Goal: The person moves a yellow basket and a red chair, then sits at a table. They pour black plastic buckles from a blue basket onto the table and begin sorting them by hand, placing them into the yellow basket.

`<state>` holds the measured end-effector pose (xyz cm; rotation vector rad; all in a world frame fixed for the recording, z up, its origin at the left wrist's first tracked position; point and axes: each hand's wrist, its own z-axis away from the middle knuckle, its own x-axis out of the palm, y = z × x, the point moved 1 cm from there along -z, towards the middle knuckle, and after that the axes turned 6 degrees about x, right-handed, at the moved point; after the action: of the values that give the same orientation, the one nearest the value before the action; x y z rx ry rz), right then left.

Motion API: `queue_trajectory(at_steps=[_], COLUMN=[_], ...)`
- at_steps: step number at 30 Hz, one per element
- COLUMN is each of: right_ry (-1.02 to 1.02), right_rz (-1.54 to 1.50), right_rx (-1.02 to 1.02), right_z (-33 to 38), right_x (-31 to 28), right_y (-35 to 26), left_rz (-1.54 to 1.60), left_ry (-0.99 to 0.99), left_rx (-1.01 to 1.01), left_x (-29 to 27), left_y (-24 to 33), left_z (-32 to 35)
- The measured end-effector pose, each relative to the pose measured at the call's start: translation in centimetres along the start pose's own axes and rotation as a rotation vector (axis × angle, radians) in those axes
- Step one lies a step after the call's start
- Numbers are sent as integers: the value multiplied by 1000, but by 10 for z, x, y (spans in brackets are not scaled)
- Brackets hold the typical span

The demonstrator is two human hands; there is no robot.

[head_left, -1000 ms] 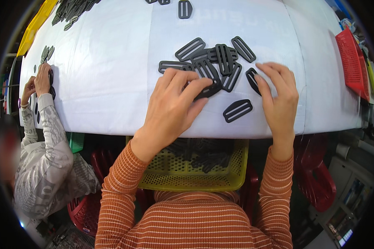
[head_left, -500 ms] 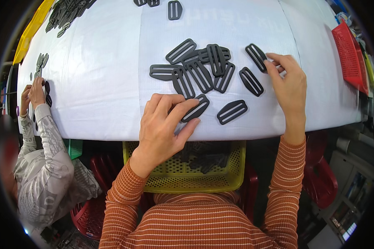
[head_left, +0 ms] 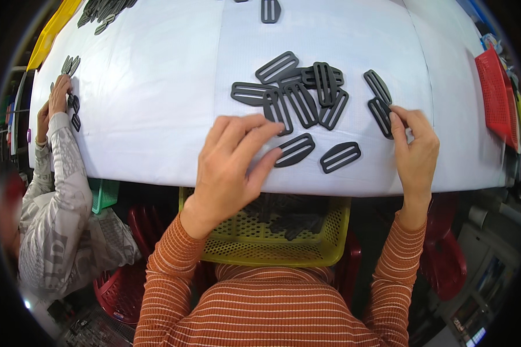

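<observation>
Several black slide buckles with two long slots lie on the white-covered table, most of them in a loose pile (head_left: 298, 95). My left hand (head_left: 228, 165) hovers at the pile's near left side, thumb and fingers apart. Its thumb tip is by the end of one tilted buckle (head_left: 296, 150), its forefinger close to another buckle (head_left: 278, 111). At the right, my right hand (head_left: 417, 150) pinches the edge of a buckle (head_left: 380, 118) between thumb and fingers. A further buckle (head_left: 377, 87) lies just beyond it, and one more (head_left: 340, 157) rests alone near the front edge.
Below the table edge, a yellow-green basket (head_left: 272, 254) holds more dark pieces. A red basket (head_left: 496, 98) stands at the right. On the left, another person's hands (head_left: 59, 98) handle dark pieces; a heap of buckles (head_left: 101, 13) lies at the far left beside a yellow tray (head_left: 52, 34).
My right hand has gone from the farther buckle to the nearer one, which has shifted slightly right. My left fingers have come off the tilted buckle. The whole view has shifted a little.
</observation>
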<state>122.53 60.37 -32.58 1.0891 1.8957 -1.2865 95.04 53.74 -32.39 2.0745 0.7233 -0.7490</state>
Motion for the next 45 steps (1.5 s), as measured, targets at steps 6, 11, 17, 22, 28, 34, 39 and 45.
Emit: queue_trajectory(at_steps=[6,11,17,22,28,34,39,45], right_ry=[-21,-94,-130,-155,-143,-192,-259,-228], right_rz=[-193,-231,-149,-198,-80,30,101,57], right_rx=[-284,-369,-583,-525,-607,-706,-783,-776], right_z=[-19,-23,-33,-28,-30,-31,-37,-36], right_x=[31,51,69,69,67,66,62,55], right_y=[-71,-101,-119,-114,-119,-121,-118,-121], left_rz=[-226,-279,-195,-70,-216,-178,-206,-185], left_ry=[-148,-205,-117,3,65,14,6,25], left_rx=[76,62,16,-51,-77,-100,-127,-88], left_x=[-5,-18,-25,-32,-29,-26,-28,-32], left_y=[-23,-17,-18,-24,-53,-60,-62,-59], left_z=[-24,-6,9,7,-20,-23,-21,-24])
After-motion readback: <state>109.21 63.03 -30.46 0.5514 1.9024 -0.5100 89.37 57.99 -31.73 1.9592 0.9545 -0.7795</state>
